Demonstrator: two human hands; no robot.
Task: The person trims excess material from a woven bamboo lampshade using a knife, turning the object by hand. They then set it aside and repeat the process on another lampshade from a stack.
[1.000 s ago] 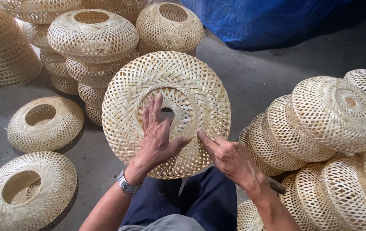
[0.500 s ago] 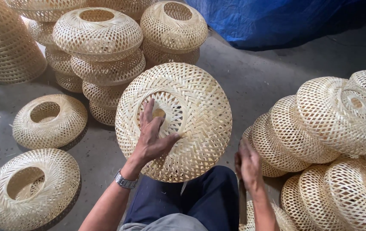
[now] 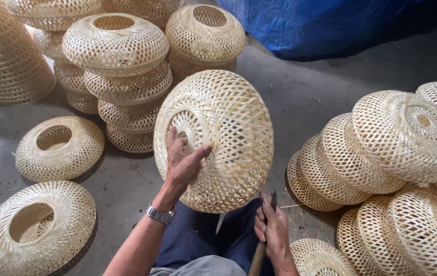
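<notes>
Bamboo woven lampshade (image 3: 223, 143) looks light, stiff yet crushable; left hand (image 3: 185, 161) grips its hole rim above the lap, while right hand (image 3: 272, 230) fingers clasp a knife (image 3: 262, 240).

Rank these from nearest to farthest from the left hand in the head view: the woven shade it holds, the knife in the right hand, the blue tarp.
1. woven shade: gripped by the left hand at its opening.
2. knife: lower right, in the right hand.
3. blue tarp: top right, on the floor.
</notes>
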